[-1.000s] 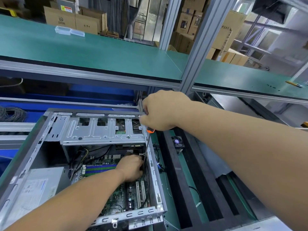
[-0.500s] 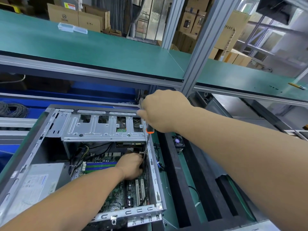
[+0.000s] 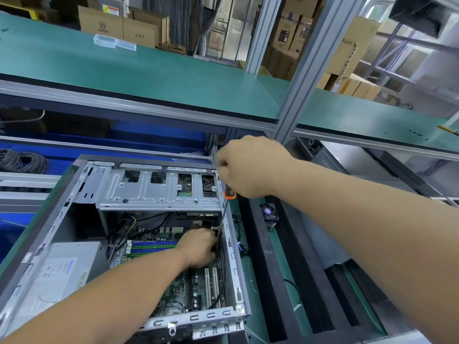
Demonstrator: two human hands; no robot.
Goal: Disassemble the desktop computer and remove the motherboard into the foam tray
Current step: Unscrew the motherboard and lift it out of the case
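The open desktop case lies on its side in front of me, with the green motherboard at its bottom. My right hand is shut on a screwdriver with an orange-ringed handle; its shaft points down into the case near the right wall. My left hand reaches inside, its fingers closed around the screwdriver tip near the board's far right corner. A black foam tray with long slots lies right of the case.
A silver drive cage spans the far end of the case and a grey power supply fills its left side. A small fan rests on the foam. A green shelf and an aluminium post rise ahead.
Both hands stay in nearly the same place. The view has shifted slightly, and the right hand has turned a little on the screwdriver handle.
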